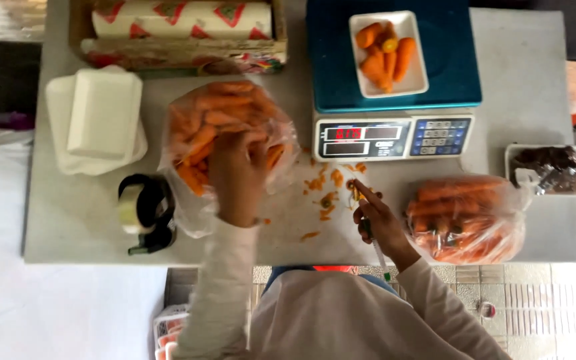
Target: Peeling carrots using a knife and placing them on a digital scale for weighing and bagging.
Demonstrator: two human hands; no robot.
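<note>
Overhead view of a grey table point(75, 220), described left to right with the scale point(393, 87) as landmark. Far left of the scale: a stack of white foam trays point(98, 120); below them, a tape dispenser point(147, 212) near the table's front edge. Behind, left of the scale: a box point(180, 50) holding a roll of patterned wrap point(181, 19). Just left of the scale: an open clear bag of carrots point(225, 133). The left hand point(237, 175) reaches into this bag, fingers curled among the carrots; whether it grips one cannot be told. On the scale's blue platform: a white tray point(391, 57) holding several carrots point(385, 52). In front of the scale's display: orange scraps point(325, 193) scattered on the table. Below the display, the right hand point(378, 220) is closed around a slim tool point(376, 248), its tip near the scraps. Right of that hand, below the scale's right corner: a second bag of carrots point(468, 217). Far right of the scale: a small tray of dark items point(547, 170).
</note>
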